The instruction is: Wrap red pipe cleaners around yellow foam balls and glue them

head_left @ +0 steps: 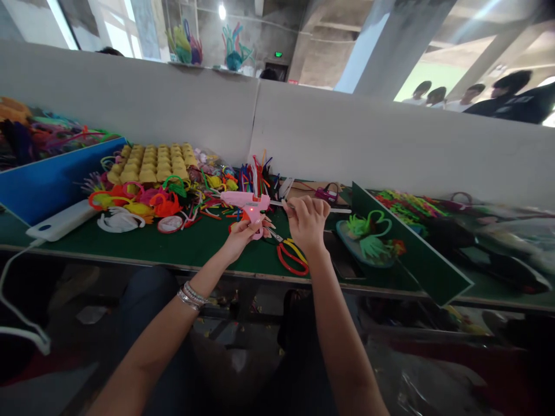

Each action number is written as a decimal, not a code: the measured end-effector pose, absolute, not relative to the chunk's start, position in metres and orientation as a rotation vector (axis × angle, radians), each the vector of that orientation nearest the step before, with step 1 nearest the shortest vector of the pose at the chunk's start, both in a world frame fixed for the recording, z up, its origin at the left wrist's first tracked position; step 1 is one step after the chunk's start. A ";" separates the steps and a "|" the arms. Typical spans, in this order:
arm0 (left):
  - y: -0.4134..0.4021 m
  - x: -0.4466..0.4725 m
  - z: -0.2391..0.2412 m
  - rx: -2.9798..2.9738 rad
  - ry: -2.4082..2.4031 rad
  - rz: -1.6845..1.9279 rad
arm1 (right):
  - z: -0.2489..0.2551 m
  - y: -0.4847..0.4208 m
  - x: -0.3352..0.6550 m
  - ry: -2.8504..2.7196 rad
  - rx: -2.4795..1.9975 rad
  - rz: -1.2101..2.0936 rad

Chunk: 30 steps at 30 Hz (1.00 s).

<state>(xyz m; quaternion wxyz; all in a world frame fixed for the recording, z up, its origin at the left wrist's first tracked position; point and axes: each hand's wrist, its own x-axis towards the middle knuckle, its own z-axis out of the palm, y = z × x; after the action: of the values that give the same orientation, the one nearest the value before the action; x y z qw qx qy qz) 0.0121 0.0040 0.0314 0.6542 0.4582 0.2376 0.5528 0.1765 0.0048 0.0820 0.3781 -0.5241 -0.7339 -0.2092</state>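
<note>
Glue gun [236,199] is in my left hand [243,233], fingers wrapped on its handle; I see its long axis run crosswise above the table [203,249], and at its right, rear end my right hand [309,222] pinches the stick [340,211], nearly in line

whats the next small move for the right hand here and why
Probably push the pale stick farther into the pink glue gun: the left hand holds the gun, the right hand grips the stick just behind the gun's rear, and part of the stick juts out beyond the right hand.
</note>
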 end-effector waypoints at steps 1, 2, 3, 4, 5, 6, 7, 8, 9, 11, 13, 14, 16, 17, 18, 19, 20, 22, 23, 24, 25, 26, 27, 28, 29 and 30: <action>0.004 0.011 0.032 1.061 0.539 1.245 | 0.080 0.004 0.177 -1.862 -1.340 -0.557; 0.003 0.010 0.033 1.085 0.543 1.229 | 0.078 0.003 0.178 -1.848 -1.339 -0.577; 0.003 0.009 0.034 1.111 0.551 1.207 | 0.077 0.003 0.178 -1.837 -1.336 -0.593; 0.003 0.008 0.035 1.134 0.562 1.181 | 0.076 0.002 0.179 -1.834 -1.332 -0.600; 0.003 0.008 0.035 1.151 0.574 1.157 | 0.075 0.001 0.180 -1.833 -1.330 -0.600; 0.003 0.007 0.036 1.161 0.586 1.136 | 0.074 0.001 0.180 -1.833 -1.329 -0.594; 0.004 0.007 0.036 1.166 0.593 1.124 | 0.074 0.001 0.180 -1.830 -1.330 -0.588; 0.004 0.006 0.035 1.170 0.597 1.118 | 0.074 0.000 0.180 -1.828 -1.329 -0.584; 0.005 0.006 0.035 1.176 0.596 1.116 | 0.074 0.000 0.179 -1.823 -1.326 -0.584; 0.005 0.006 0.034 1.195 0.588 1.122 | 0.074 0.000 0.178 -1.814 -1.324 -0.590; 0.006 0.006 0.034 1.211 0.585 1.133 | 0.072 0.000 0.177 -1.812 -1.331 -0.592; 0.006 0.006 0.033 1.214 0.588 1.139 | 0.071 0.001 0.177 -1.811 -1.335 -0.591; 0.007 0.007 0.033 1.210 0.600 1.147 | 0.069 0.001 0.177 -1.808 -1.339 -0.590; 0.007 0.007 0.033 1.207 0.609 1.147 | 0.068 0.002 0.177 -1.805 -1.341 -0.589; 0.008 0.007 0.034 1.203 0.618 1.147 | 0.067 0.003 0.178 -1.804 -1.343 -0.586; 0.008 0.007 0.034 1.200 0.627 1.147 | 0.066 0.003 0.179 -1.804 -1.346 -0.578; 0.008 0.007 0.034 1.201 0.636 1.149 | 0.066 0.004 0.179 -1.807 -1.351 -0.566; 0.007 0.007 0.035 1.217 0.654 1.152 | 0.066 0.005 0.181 -1.824 -1.365 -0.530; 0.007 0.008 0.035 1.232 0.660 1.150 | 0.067 0.005 0.182 -1.837 -1.370 -0.513; 0.007 0.008 0.034 1.250 0.665 1.142 | 0.067 0.005 0.182 -1.848 -1.375 -0.499; 0.007 0.009 0.034 1.267 0.669 1.131 | 0.068 0.005 0.183 -1.857 -1.380 -0.488; 0.007 0.010 0.032 1.276 0.674 1.120 | 0.068 0.005 0.183 -1.859 -1.382 -0.486; 0.007 0.011 0.030 1.270 0.682 1.115 | 0.068 0.005 0.182 -1.850 -1.382 -0.494; 0.008 0.012 0.028 1.249 0.691 1.120 | 0.068 0.004 0.182 -1.824 -1.379 -0.515; 0.009 0.013 0.026 1.212 0.700 1.132 | 0.066 0.004 0.181 -1.777 -1.370 -0.549; 0.010 0.014 0.024 1.165 0.707 1.149 | 0.064 0.004 0.181 -1.710 -1.350 -0.592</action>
<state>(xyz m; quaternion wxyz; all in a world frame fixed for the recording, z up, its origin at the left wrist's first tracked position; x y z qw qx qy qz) 0.0144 0.0096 0.0236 0.6285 0.5084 0.3084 0.5015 0.1810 0.0043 0.0638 0.4278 -0.5407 -0.6845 -0.2368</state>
